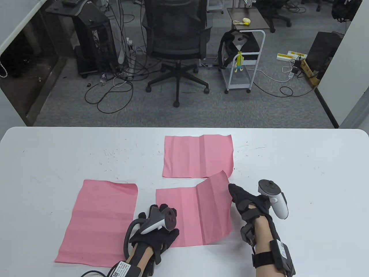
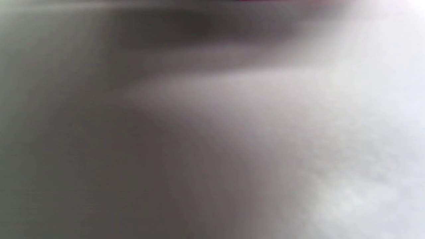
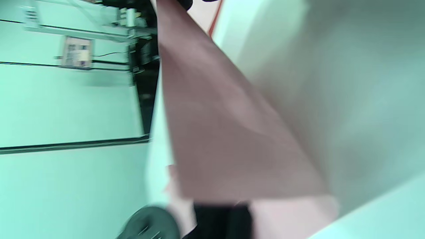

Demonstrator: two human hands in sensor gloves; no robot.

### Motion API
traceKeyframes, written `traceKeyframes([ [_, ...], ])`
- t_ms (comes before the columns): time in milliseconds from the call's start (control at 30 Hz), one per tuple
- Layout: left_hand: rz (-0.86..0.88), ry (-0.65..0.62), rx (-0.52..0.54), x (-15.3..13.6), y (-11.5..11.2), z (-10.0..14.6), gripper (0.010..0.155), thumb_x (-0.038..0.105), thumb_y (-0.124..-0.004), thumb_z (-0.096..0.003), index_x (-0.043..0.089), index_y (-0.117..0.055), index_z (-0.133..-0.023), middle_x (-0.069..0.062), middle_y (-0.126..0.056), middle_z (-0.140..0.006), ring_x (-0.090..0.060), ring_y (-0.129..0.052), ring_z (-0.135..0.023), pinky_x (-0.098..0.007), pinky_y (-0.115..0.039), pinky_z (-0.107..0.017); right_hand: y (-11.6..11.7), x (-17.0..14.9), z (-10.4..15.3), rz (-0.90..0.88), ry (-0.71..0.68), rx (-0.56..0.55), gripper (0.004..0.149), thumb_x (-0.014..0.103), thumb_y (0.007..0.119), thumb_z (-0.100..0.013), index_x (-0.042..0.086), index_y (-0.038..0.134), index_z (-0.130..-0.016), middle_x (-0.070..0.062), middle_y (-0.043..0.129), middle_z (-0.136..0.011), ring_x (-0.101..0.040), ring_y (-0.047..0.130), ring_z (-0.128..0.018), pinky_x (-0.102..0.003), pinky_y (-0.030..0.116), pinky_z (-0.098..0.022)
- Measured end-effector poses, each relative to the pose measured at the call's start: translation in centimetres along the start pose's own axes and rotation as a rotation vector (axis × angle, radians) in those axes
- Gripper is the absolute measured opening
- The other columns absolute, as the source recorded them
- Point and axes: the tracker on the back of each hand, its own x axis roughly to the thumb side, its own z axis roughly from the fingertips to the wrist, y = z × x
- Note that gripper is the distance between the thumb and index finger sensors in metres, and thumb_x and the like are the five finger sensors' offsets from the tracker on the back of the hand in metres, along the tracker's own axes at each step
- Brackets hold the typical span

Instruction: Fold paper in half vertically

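Note:
A pink sheet of paper (image 1: 196, 213) lies on the white table (image 1: 302, 173) in front of me, with a vertical crease down its middle. My right hand (image 1: 235, 193) grips its right edge and holds that half lifted off the table. The raised flap fills the middle of the right wrist view (image 3: 225, 132). My left hand (image 1: 161, 228) rests on the sheet's lower left corner, fingers bent under the tracker. The left wrist view is a grey blur and shows nothing I can name.
A second pink sheet (image 1: 98, 219) lies to the left of the first. A third, creased pink sheet (image 1: 198, 155) lies further back, just beyond the raised flap. An office chair (image 1: 175, 43) and a white cart (image 1: 245, 57) stand on the floor beyond the table.

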Motion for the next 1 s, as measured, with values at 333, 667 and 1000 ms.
traceKeyframes([
  [333,-0.005,0.001,0.01,0.0,-0.1,0.0,0.077,0.069,-0.037,-0.051,0.042,0.006,-0.11,0.008,0.014,-0.119,-0.031,0.01,-0.112,-0.066,-0.009,-0.081,9.4,-0.1,-2.2,0.352,-0.096,0.099,0.064,0.054,0.055,-0.052,0.026,0.045,-0.109,-0.007,0.041,-0.118,-0.04,0.029,-0.109,-0.063,0.03,-0.076],
  [667,-0.012,0.003,0.014,0.0,-0.1,-0.1,0.078,0.069,-0.036,-0.0507,0.042,0.006,-0.11,0.008,0.014,-0.119,-0.031,0.009,-0.112,-0.066,-0.01,-0.081,14.2,-3.1,-4.7,1.156,0.236,-0.003,0.069,0.055,0.057,-0.051,0.035,0.02,-0.106,0.0,0.011,-0.116,-0.032,0.008,-0.106,-0.06,0.015,-0.074],
  [1000,-0.01,0.037,0.092,-0.8,1.2,0.7,0.074,0.066,-0.042,-0.0523,0.045,-0.01,-0.115,0.01,-0.004,-0.127,-0.027,-0.006,-0.119,-0.063,-0.017,-0.085,14.4,-3.5,-4.7,1.2,0.26,0.008,0.069,0.057,0.052,-0.05,0.037,0.015,-0.105,0.003,0.003,-0.114,-0.03,0.001,-0.105,-0.058,0.01,-0.074],
])
